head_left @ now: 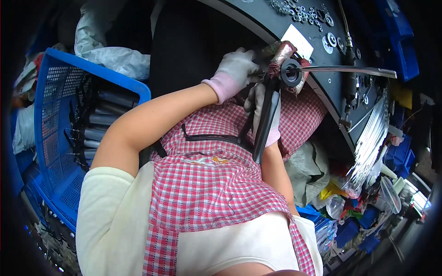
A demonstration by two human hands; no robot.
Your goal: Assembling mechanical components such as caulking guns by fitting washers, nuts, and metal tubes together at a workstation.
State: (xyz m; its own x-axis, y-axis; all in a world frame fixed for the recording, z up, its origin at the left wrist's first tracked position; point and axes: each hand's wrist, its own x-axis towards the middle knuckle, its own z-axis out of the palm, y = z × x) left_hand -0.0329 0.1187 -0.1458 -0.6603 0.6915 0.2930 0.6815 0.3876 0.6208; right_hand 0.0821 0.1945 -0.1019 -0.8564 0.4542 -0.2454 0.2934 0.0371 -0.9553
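Both my hands wear white gloves with pink cuffs. My right hand is closed around a black tube, which slants down toward my apron. To its left, my left hand has its fingers curled together near the tube's upper part; what they grip is too small and dark to make out. Just beyond my hands stands a cloth-and-tape-wrapped holder at the table edge. A black ring-shaped cap sits against it, and a long thin metal rod extends rightward from the cap's middle.
On my left is a blue basket holding several dark tubes. The dark table at upper right bears washers, rings and a white card. A bundle of metal rods lies at its right end.
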